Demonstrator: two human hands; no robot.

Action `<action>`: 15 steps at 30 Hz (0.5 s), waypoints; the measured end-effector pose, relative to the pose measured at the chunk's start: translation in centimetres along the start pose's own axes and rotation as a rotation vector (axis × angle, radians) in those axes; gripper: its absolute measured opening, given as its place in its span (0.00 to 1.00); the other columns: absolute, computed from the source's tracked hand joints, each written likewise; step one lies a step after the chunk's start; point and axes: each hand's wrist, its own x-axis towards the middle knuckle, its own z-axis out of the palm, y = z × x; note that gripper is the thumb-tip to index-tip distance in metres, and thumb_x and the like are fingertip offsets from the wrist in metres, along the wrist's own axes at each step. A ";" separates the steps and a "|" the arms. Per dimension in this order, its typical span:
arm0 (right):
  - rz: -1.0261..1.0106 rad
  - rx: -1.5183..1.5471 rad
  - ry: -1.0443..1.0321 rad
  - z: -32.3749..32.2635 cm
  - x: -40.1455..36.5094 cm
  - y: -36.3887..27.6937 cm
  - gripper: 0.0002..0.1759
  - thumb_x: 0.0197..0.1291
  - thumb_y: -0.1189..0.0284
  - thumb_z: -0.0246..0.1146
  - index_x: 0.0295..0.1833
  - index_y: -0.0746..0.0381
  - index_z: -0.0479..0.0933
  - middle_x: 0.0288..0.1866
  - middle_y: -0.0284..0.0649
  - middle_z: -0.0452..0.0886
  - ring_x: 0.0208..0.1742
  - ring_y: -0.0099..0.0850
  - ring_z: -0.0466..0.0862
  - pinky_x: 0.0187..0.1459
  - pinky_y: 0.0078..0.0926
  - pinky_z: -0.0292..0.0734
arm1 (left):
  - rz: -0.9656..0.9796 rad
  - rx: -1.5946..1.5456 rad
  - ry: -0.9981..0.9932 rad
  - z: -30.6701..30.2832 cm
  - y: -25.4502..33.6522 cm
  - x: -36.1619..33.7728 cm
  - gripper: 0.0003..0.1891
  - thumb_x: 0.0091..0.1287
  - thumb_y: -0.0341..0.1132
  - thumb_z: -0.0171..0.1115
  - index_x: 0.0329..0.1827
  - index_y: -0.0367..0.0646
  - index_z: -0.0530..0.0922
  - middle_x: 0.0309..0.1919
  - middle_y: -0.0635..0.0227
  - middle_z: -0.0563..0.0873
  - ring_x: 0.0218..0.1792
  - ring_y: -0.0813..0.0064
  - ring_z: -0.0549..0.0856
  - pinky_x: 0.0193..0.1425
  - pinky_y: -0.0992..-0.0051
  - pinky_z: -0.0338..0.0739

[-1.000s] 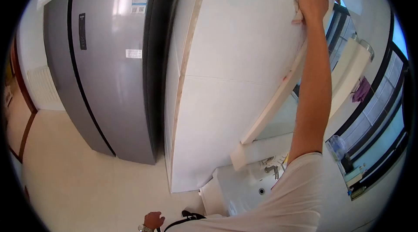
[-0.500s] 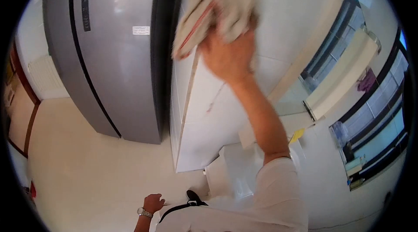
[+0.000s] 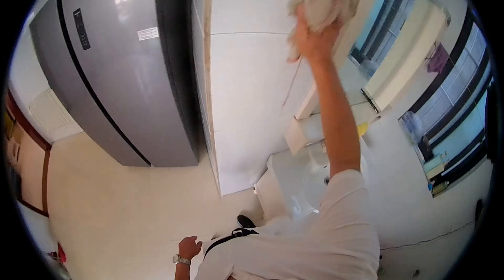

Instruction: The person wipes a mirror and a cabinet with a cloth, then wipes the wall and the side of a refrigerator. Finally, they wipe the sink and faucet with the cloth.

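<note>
My right hand (image 3: 318, 43) is raised high and closed around a bunched beige cloth (image 3: 326, 0). It holds the cloth against or close to the white tiled wall (image 3: 251, 83), near the wall's right edge; contact is hard to make out. A loose thread dangles from the cloth down across the tiles. My left hand (image 3: 189, 247) hangs low by my body, holding nothing visible, thumb apart and fingers loosely bent. A metal watch (image 3: 181, 260) circles that wrist.
A grey refrigerator (image 3: 118, 64) stands left of the wall. Below my right arm is a white washbasin (image 3: 307, 183), with a mirror cabinet (image 3: 401, 54) above it on the right. A window (image 3: 457, 106) holds bottles on its sill. Pale floor (image 3: 121, 201) extends at lower left.
My right hand has swept the cloth rightward across the wall, from its left corner to near its right edge. The view has shifted slightly; my left hand still hangs low.
</note>
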 end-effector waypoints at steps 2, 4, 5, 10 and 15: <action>0.098 -0.116 -0.115 -1.2 2.4 2.7 0.35 0.63 0.58 0.56 0.69 0.67 0.58 0.69 0.54 0.61 0.68 0.50 0.61 0.69 0.45 0.48 | 0.019 0.048 -0.106 -0.3 0.4 0.0 0.18 0.55 0.48 0.62 0.39 0.42 0.82 0.34 0.53 0.85 0.40 0.54 0.83 0.44 0.58 0.78; 0.095 -0.170 -0.082 -1.3 3.5 3.0 0.31 0.64 0.61 0.54 0.68 0.68 0.60 0.68 0.56 0.62 0.68 0.49 0.62 0.68 0.44 0.53 | 0.031 0.060 -0.117 -0.6 1.0 0.9 0.19 0.55 0.48 0.62 0.39 0.41 0.82 0.34 0.53 0.85 0.40 0.54 0.83 0.44 0.58 0.78; 0.083 -0.213 -0.043 -1.1 3.6 2.9 0.28 0.66 0.64 0.51 0.66 0.68 0.61 0.68 0.57 0.63 0.68 0.49 0.64 0.67 0.43 0.58 | 0.039 0.066 -0.115 -0.6 1.0 1.4 0.19 0.55 0.48 0.62 0.39 0.41 0.82 0.34 0.53 0.85 0.40 0.54 0.83 0.44 0.58 0.78; 0.133 0.031 -0.066 0.0 -2.6 3.4 0.32 0.65 0.58 0.54 0.67 0.67 0.60 0.68 0.55 0.62 0.70 0.50 0.58 0.69 0.45 0.46 | 0.091 0.033 -0.056 -0.8 2.3 3.6 0.18 0.56 0.46 0.63 0.41 0.41 0.82 0.33 0.54 0.85 0.39 0.54 0.83 0.43 0.59 0.79; 0.434 -0.084 -0.104 -0.2 -15.0 -3.8 0.39 0.58 0.64 0.62 0.70 0.70 0.54 0.73 0.57 0.51 0.73 0.53 0.51 0.70 0.53 0.40 | 0.112 0.032 -0.114 -1.2 3.3 3.5 0.17 0.57 0.46 0.61 0.40 0.41 0.81 0.31 0.55 0.85 0.36 0.54 0.83 0.40 0.58 0.78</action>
